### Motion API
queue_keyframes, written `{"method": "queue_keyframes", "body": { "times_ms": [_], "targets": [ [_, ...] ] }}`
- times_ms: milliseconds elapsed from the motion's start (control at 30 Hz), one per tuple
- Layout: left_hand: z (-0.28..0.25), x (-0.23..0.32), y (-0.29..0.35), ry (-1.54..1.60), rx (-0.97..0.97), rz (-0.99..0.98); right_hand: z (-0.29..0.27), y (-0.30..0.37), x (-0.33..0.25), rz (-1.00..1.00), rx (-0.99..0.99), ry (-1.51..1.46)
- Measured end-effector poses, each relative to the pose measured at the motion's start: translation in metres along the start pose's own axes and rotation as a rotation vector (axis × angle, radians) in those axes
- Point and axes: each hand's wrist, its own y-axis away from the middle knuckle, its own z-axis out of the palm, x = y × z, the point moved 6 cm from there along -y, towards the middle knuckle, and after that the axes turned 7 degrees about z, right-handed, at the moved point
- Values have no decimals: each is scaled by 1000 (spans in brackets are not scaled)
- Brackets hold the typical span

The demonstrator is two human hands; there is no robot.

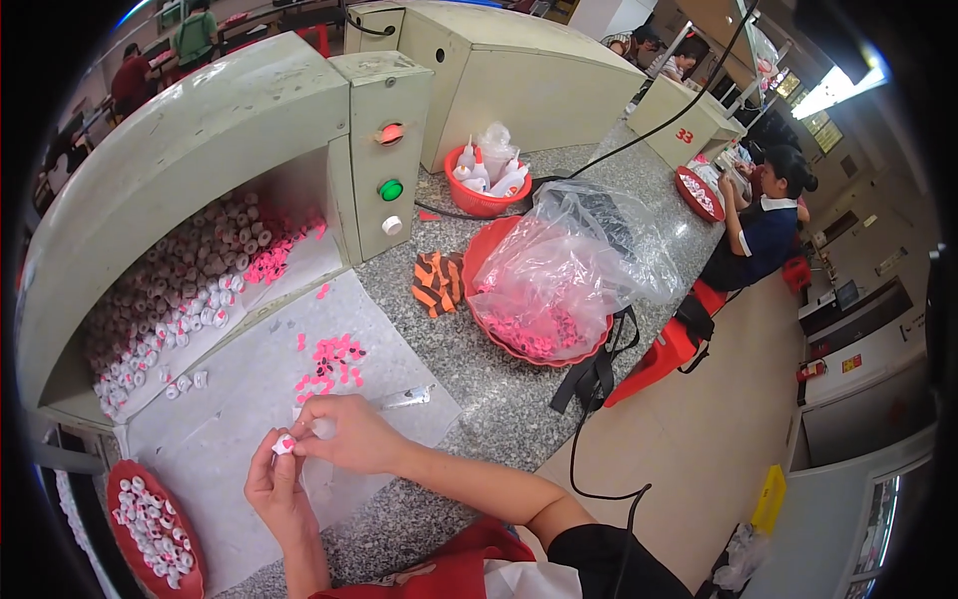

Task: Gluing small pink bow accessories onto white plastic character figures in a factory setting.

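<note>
Left hand, lower left of centre, was nearly closed; right hand curled, fingertips alongside, grip unclear. Large white paper sheet lay beneath, red scalloped tray lower left, flat pink cutouts mid-left. Left fingertips pinched small white pink-marked piece.

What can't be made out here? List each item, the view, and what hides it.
All in the head view:
- White piece: its covered sides, hidden by the fingers of the left hand and right hand.
- Pink pieces in the red bowl: their number, veiled by the creased clear bag.
- Pieces deep in the machine's recess: their details, too small and shadowed.
- Black sleeve: the rest, cut off by the lower edge.
</note>
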Motion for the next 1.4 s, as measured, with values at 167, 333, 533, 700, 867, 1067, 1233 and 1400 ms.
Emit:
{"method": "queue_keyframes", "body": {
  "times_ms": [167,333,533,700,867,1067,1233,1400],
  "targets": [
    [-2,4,0,93,29,-97,9,-9,-3,-26,-71,-67],
    [16,-8,-8,198,-49,-226,-7,-8,-3,10,1,-28],
    [4,-9,-5,444,-18,-370,1,-8,-11,-165,-24,110],
    [5,5,-3,290,-91,-279,11,1,-17,-101,-71,-8],
    [18,21,-4,84,-304,-53,0,-1,-12,-40,-112,-168],
    [17,21,-2,75,-243,-81,4,-2,-2,82,-136,-386],
    [17,22,-1,125,-228,-73,7,-6,-1,101,-180,-377],
    [15,21,-1,112,-191,-69,10,-5,5,148,-153,-378]
  ]
}}
